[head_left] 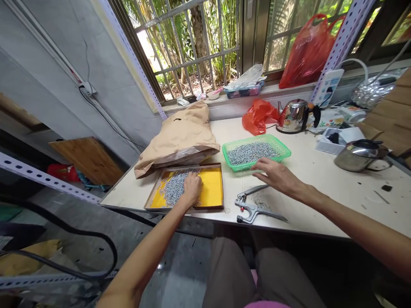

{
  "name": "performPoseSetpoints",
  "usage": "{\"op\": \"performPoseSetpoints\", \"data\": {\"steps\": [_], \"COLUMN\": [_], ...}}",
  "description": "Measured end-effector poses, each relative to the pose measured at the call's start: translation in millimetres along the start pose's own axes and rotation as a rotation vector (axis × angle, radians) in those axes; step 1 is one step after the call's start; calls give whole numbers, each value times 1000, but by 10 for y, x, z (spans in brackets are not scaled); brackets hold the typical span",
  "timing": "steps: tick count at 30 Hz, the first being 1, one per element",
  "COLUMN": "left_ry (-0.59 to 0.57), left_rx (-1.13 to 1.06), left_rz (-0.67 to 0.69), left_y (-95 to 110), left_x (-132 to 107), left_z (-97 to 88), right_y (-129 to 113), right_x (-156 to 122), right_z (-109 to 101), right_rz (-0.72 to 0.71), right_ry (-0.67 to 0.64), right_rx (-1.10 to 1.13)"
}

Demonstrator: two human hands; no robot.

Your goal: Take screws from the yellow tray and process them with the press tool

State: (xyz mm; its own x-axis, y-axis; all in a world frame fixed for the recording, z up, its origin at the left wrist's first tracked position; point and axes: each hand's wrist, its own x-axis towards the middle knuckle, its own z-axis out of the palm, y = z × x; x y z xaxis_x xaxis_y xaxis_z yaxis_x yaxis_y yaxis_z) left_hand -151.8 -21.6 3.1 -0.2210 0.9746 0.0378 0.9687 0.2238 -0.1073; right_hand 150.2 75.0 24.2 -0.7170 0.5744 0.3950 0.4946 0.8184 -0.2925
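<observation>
My left hand (192, 187) rests with curled fingers on a pile of small metal parts (173, 188) in a shallow yellow tray (213, 188); what it grips is hidden. My right hand (276, 174) lies flat on the table with fingers stretched out, just in front of a green basket (257, 150) that holds several of the same metal parts. Metal hand pliers (253, 207) lie on the table right below my right hand, apart from it.
A tan paper sack (180, 139) lies behind the yellow tray. A steel kettle (293, 115), red plastic bags (258, 115), a second pot (361, 155) and a white box stand at the back right. The table's front edge (289, 229) runs over my knees.
</observation>
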Motion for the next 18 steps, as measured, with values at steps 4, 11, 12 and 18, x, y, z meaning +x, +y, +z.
{"op": "performPoseSetpoints", "data": {"steps": [4,11,12,18], "left_ry": [-6,-63,-155,-365], "left_rx": [-18,-822,-975,-1213], "left_rz": [6,-66,-87,-218], "left_y": [13,398,518,1047], "left_x": [29,-299,-387,-689], "left_z": [-80,-160,-140,-20], "right_y": [-70,-238,-262,-283], "right_x": [-284,-695,-726,-793], "right_z": [65,85,101,210], "right_rz": [19,19,35,72], "right_ry": [-46,-389,-440,-456], "right_rx": [58,66,53,-11]}}
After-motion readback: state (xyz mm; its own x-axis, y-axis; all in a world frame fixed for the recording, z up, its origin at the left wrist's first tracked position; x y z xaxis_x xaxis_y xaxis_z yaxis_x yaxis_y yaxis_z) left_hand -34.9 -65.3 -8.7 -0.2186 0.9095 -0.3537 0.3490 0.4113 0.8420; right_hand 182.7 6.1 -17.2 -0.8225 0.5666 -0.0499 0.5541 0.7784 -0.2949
